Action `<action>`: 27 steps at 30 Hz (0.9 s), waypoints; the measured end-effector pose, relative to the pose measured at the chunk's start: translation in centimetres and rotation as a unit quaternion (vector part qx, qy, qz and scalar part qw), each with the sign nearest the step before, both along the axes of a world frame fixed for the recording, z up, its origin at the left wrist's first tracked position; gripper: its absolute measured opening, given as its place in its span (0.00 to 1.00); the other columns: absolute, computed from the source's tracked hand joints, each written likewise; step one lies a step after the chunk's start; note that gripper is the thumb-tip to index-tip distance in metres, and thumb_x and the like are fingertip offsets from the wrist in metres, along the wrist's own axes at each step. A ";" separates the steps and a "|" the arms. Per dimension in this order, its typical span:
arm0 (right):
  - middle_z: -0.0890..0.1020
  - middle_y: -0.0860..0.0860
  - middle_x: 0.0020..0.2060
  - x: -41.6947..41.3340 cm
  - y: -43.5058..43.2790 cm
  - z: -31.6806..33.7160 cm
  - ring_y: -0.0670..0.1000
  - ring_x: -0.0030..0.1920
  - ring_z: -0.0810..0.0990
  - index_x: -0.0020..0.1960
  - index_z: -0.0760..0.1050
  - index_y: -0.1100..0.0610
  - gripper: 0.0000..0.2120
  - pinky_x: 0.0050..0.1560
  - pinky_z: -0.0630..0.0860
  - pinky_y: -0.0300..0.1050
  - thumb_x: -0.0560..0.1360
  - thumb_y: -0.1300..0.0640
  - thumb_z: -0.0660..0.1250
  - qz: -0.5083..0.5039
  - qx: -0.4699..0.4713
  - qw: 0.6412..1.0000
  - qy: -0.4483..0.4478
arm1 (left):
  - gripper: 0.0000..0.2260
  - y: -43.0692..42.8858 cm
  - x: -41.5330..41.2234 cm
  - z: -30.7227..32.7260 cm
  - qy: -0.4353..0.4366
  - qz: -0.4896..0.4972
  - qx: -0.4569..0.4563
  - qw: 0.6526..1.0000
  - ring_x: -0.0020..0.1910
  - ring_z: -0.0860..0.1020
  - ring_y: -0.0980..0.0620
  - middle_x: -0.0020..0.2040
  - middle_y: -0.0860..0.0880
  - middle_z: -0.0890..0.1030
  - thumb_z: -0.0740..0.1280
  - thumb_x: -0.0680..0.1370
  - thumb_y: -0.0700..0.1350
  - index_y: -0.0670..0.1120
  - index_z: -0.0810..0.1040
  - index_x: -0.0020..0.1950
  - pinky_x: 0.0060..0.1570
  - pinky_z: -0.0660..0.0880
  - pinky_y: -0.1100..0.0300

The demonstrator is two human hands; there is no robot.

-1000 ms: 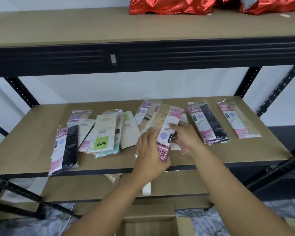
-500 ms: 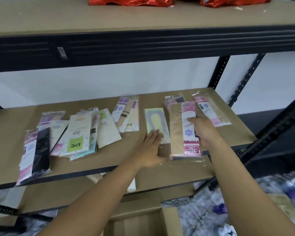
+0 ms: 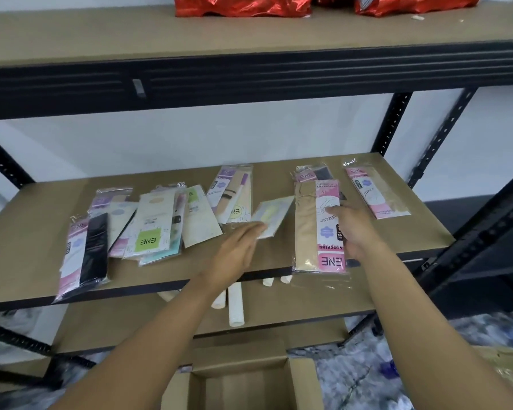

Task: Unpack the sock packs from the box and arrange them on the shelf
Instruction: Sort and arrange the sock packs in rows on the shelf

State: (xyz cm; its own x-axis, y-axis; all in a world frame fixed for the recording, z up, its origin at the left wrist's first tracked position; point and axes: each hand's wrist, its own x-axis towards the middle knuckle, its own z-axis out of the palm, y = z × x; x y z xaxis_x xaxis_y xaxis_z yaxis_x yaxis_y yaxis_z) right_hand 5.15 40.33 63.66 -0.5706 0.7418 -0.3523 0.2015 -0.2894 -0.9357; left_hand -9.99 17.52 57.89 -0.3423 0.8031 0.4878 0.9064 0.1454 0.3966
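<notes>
The left hand (image 3: pixel 237 247) reaches over the shelf (image 3: pixel 412 232) with its fingers (image 3: pixel 256 229) straight and released, their tips touching the near corner of a pale pack (image 3: pixel 271 216) that lies askew in the gap between two groups. The right hand (image 3: pixel 353 229) rests on top of a beige pack (image 3: pixel 305 229), fingers spread over its pink label and grasping nothing that I can see. Whether the thumb tucks under the edge is hidden.

The sock packs are nearly all on the middle shelf: a loose pile (image 3: pixel 151 229) on the left, a black pack (image 3: pixel 86 253) beyond it, one more (image 3: pixel 233 193) near the middle and another (image 3: pixel 376 193) on the far right. The box (image 3: pixel 243 386) stands open on the floor below, and the part of its inside that shows looks bare.

The main risk is at the front edge. The beige pack hangs well over it and its far end lies on another pack (image 3: pixel 314 173), so slick film sits on slick film. If the right hand lifts without first pushing it back, it will likely slide off. The black pack also juts past the edge, and any knock to the pile could tip it. A quick sweep of the pale pack could shove its neighbours crooked.
</notes>
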 end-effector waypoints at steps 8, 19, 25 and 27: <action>0.87 0.60 0.49 -0.8 -1.0 0.3 0.63 0.49 0.86 0.56 0.80 0.57 0.08 0.56 0.82 0.64 0.80 0.63 0.64 0.018 -0.005 1.000 0.009 | 0.19 -2.2 -6.3 4.1 0.081 0.126 0.033 0.988 0.74 0.70 0.52 0.75 0.49 0.72 0.52 0.88 0.47 0.48 0.69 0.78 0.74 0.67 0.52; 0.87 0.59 0.45 -3.7 -5.0 -0.6 0.60 0.45 0.87 0.59 0.79 0.59 0.12 0.48 0.82 0.55 0.78 0.65 0.61 0.127 0.005 0.990 -0.057 | 0.24 -7.1 -12.1 1.5 0.034 0.210 -0.190 0.959 0.67 0.76 0.39 0.67 0.41 0.78 0.71 0.73 0.35 0.43 0.78 0.69 0.66 0.73 0.46; 0.84 0.47 0.50 -3.8 -4.8 1.2 0.50 0.48 0.86 0.65 0.76 0.54 0.16 0.50 0.83 0.47 0.80 0.66 0.65 0.201 0.126 0.967 -0.092 | 0.26 -4.2 -10.5 3.8 -0.072 0.260 -0.253 0.929 0.73 0.67 0.43 0.73 0.46 0.72 0.64 0.79 0.59 0.48 0.70 0.74 0.75 0.56 0.42; 0.81 0.46 0.56 -4.0 -4.2 1.7 0.51 0.56 0.83 0.70 0.73 0.53 0.20 0.60 0.80 0.53 0.79 0.63 0.69 0.211 0.194 0.950 -0.120 | 0.24 -2.1 -9.4 5.7 -0.114 0.225 -0.166 0.953 0.71 0.70 0.44 0.73 0.45 0.72 0.64 0.81 0.55 0.48 0.70 0.75 0.70 0.67 0.47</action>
State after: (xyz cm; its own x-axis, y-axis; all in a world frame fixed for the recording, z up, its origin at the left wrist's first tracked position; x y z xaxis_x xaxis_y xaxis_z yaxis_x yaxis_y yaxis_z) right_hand 1.13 36.09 65.36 -0.7841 0.5647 -0.2574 0.4449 0.2223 -0.8676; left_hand -19.38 15.45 63.55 -0.7549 0.6474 0.1049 0.6189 0.6504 0.4403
